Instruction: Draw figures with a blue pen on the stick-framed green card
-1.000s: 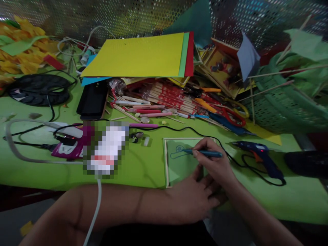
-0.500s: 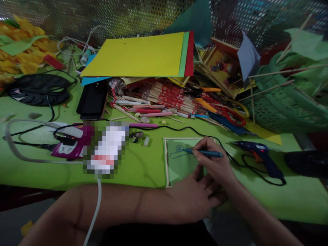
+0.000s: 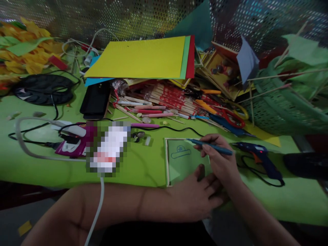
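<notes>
The head view shows a green worktop (image 3: 143,164) with a light green sheet (image 3: 184,167) near its near edge, right of the middle. Pale wooden strips (image 3: 167,160) run along the sheet's left and far sides. The right hand (image 3: 198,145) is closed on a blue pen (image 3: 217,147), pinching it between thumb and fingers, with the tip over the far side of the sheet; whether the tip touches is unclear. A blue drawing (image 3: 180,152), a long rounded bar under a circle with a star-like mark, lies left of the pen. The left hand (image 3: 194,198) rests palm down over the near right part of the sheet, fingers loosely spread, gripping nothing visible.

A glue gun (image 3: 261,155) lies toward the worktop's right edge, and a green basket (image 3: 282,102) stands at the far right corner. Along the far edge, yellow paper (image 3: 138,59) tops a stack of coloured sheets beyond a pile of sticks (image 3: 169,97) and pens. Scissors (image 3: 233,118) lie right of the pile. A purple power strip (image 3: 74,145) is toward the left edge, beside a pixelated object (image 3: 110,147) with a white cable (image 3: 98,208).
</notes>
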{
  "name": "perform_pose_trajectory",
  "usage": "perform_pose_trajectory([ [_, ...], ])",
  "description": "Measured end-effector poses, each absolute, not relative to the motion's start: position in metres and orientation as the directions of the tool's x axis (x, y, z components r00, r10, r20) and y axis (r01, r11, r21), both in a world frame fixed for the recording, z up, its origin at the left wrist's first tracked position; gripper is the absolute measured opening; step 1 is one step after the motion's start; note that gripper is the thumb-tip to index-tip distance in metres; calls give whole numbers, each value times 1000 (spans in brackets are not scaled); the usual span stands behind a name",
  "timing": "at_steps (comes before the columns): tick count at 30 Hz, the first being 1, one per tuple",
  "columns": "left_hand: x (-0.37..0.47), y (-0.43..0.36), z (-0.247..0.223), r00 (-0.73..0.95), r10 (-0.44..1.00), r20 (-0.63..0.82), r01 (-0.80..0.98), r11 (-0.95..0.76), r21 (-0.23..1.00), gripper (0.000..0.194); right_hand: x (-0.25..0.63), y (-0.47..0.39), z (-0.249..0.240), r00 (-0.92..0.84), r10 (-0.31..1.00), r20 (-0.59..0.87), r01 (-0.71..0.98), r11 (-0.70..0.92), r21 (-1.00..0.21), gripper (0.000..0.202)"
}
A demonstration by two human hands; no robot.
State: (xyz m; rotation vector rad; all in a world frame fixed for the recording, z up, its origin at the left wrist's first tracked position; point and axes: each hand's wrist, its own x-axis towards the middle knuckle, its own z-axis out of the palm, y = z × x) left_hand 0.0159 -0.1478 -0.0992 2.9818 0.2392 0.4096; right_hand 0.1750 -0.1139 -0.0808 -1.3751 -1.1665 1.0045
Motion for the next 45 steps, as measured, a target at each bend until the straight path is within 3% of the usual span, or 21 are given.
perform_pose_trajectory([
  [10,21,-165,-111,925,251,286,227,-967,115,44,172,-107,-73,116,992,-51,86,-62,-994,17],
  [18,18,-160,-110,946,206,251,208,-978,19,51,165,-94,-64,-23,991,-132,223,-123,-967,19],
  [26,14,-159,-108,921,227,315,220,-974,57,47,167,-91,-74,5,995,-104,270,-101,-957,21],
  [45,16,-162,-110,918,245,313,233,-970,74,46,165,-92,-72,-4,995,-101,319,-94,-943,20],
])
